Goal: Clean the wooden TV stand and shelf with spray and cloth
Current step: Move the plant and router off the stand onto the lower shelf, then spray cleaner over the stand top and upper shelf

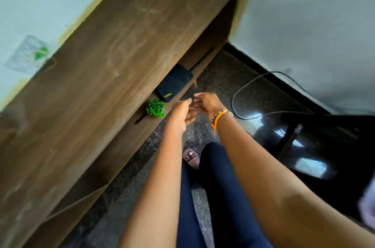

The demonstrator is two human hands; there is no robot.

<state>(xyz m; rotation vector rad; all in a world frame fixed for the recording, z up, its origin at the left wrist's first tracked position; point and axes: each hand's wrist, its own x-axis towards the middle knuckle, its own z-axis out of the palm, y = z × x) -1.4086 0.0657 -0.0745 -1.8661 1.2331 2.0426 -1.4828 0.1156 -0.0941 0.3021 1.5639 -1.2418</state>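
Observation:
The wooden TV stand (113, 61) runs diagonally through the head view, its dusty top streaked with pale smears. Under the top, a lower shelf (156, 124) holds a small green plant (155, 108) and a black box (174, 83). My left hand (181, 112) and my right hand (207, 103) reach out side by side in front of the shelf edge, just right of the plant. Both have loosely bent fingers with nothing in them. An orange and beaded bracelet (218, 118) circles my right wrist. No spray bottle or cloth shows.
A black cable (235, 93) loops over the dark speckled floor (219, 77) on the right. A glossy black table (316, 146) stands at the right. My legs and a sandalled foot (191, 157) are below the hands. A clear plastic piece (28, 55) sits on the pale wall.

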